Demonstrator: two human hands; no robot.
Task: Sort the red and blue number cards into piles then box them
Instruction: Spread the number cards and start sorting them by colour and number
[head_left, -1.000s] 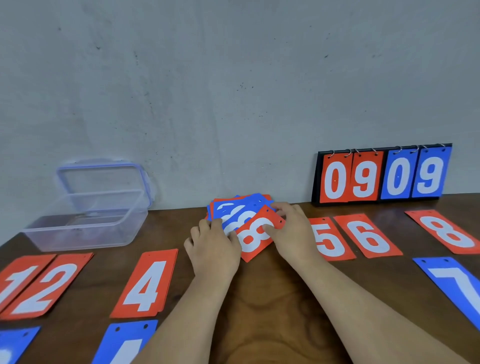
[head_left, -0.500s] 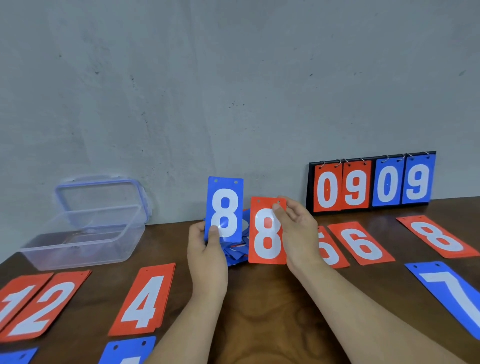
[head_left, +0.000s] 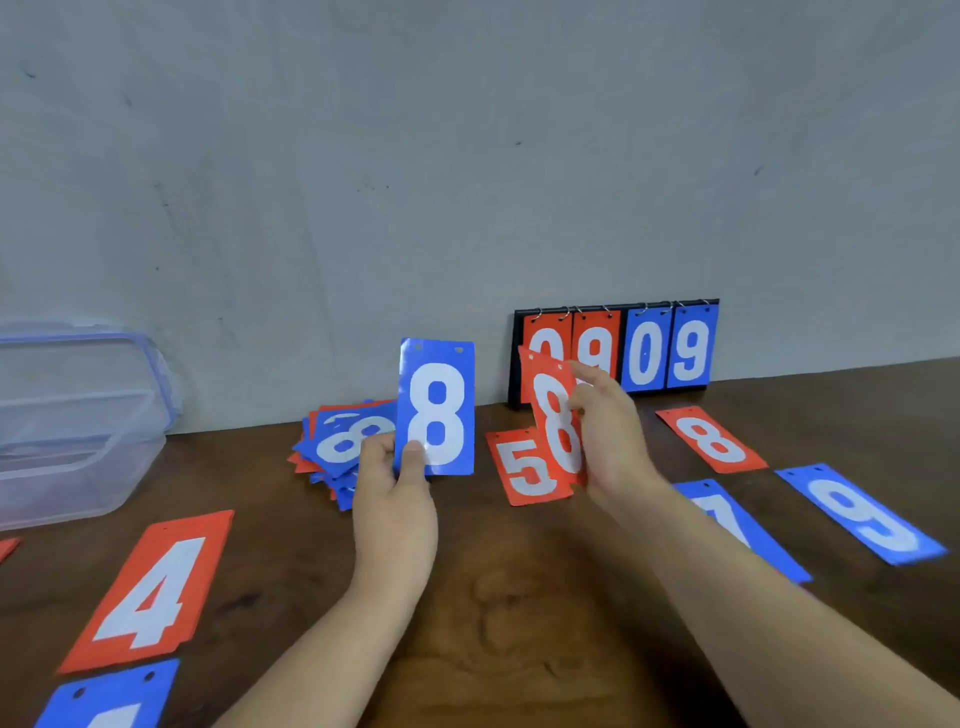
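Above the middle of the bench (head_left: 519, 613), the left hand (head_left: 395, 499) pinches a blue 8 card (head_left: 436, 410) by its lower edge, upright, thumb on its face. The right hand (head_left: 613, 441) grips a red 8 card (head_left: 553, 415) by its right edge, tilted, over a red 5 card (head_left: 527, 467) lying flat. A mixed pile (head_left: 337, 441) of red and blue cards lies behind the left hand, near the wall. The clear box (head_left: 78, 441) stands at far left, well apart from both hands.

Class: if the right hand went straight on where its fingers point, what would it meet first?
Probably the flip scoreboard, at its red digits: the right hand, holding a red 8 card, points towards it. Depth is unclear.
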